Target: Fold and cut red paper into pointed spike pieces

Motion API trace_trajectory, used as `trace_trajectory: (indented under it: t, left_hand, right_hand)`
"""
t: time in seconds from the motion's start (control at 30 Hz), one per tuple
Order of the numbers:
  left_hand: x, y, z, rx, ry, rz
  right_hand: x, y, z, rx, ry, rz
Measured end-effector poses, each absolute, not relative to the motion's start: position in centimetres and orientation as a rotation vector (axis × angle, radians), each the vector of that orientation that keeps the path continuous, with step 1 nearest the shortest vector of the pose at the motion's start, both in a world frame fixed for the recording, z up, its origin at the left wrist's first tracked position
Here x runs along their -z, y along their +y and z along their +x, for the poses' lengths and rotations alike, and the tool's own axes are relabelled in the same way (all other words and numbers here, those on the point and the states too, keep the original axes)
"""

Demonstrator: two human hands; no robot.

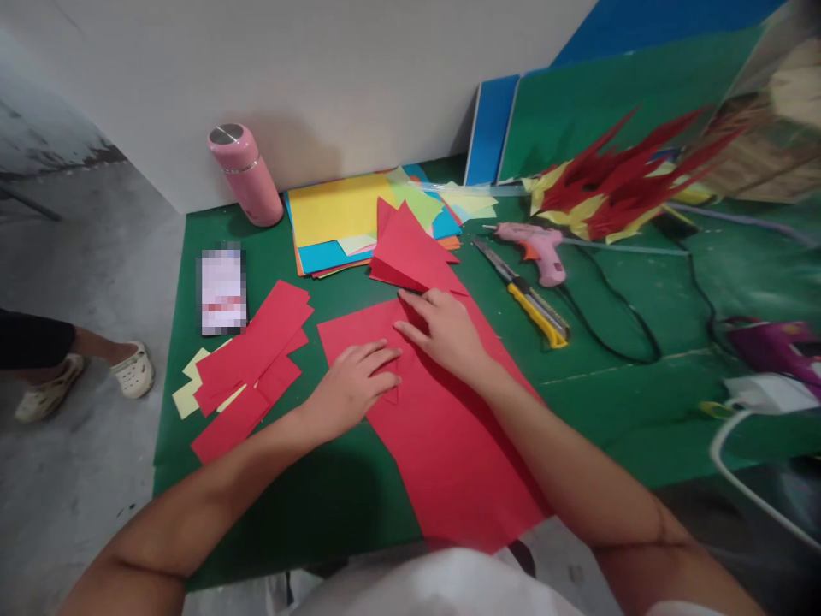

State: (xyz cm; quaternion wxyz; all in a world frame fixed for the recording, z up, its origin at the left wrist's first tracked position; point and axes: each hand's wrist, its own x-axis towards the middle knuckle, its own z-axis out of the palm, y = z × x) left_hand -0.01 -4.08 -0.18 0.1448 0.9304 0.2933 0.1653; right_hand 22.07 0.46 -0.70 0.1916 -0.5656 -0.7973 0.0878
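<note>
A long sheet of red paper lies on the green table and hangs toward my body at its near edge. My left hand rests on its left part, fingers stretched over a small red folded or cut piece whose outline is partly hidden. Slightly farther off, my right hand presses on the same sheet with fingers extended. Just beyond the right fingertips are cut red paper pieces with pointed tips. Left of my hands lies a pile of red paper strips with some pale yellow scraps.
At the back stand a pink bottle and stacked coloured paper. A phone lies left. To the right are a yellow utility knife, a pink glue gun with its cord, a red-yellow paper flame and a white power block.
</note>
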Motion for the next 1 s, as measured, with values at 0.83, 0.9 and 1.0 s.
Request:
trace_trajectory:
  t: [0.83, 0.9, 1.0]
  left_hand:
    - [-0.6, -3.6, -0.7, -0.318, 0.833, 2.672]
    - [-0.6, -3.7, -0.7, -0.326, 0.857, 2.663]
    - [-0.6, -3.7, -0.6, -0.356, 0.871, 2.65]
  right_hand:
    - [0.1, -0.8, 21.0, -0.686, -1.725, -1.343]
    - [0.0, -0.9, 20.8, -0.692, -1.677, -1.319]
    - [-0.3, -1.1, 20.7, -0.585, -1.78, -1.284]
